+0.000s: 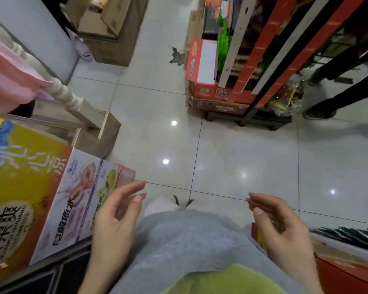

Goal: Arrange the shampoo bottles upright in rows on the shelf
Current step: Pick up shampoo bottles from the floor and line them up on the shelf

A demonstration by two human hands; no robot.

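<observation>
Both hands are seen at the near edge of the view, raised over a grey-trousered lap, and nothing is held in either. The left hand (115, 217) is loosely spread, its fingers (134, 188) relaxed and slightly bent, their tips lying in front of the near corner of a pale printed carton (72, 200) at the left — whether that carton is actually touched cannot be told. The right hand (283, 228) is likewise slack, its fingers (261, 200) gently curved and pointed toward the left, with only bare floor beyond them.

No shampoo bottles can be made out anywhere in the view, so their place cannot be given.

A larger yellow-and-orange carton (19, 177) is set just beside the pale one, further left. Beyond them a plain brown cardboard box (98, 132) stands on the tiled floor (232, 155), which is glossy and marked by small light reflections. At the far right a shelf unit (270, 66) with red and white edge strips is seen, with a red-and-white box (202, 62) stacked against its left side. At the far right edge a person's dark-clad legs (344, 88) are visible — blurred. More brown boxes (106, 35) are stacked at the far left.
</observation>
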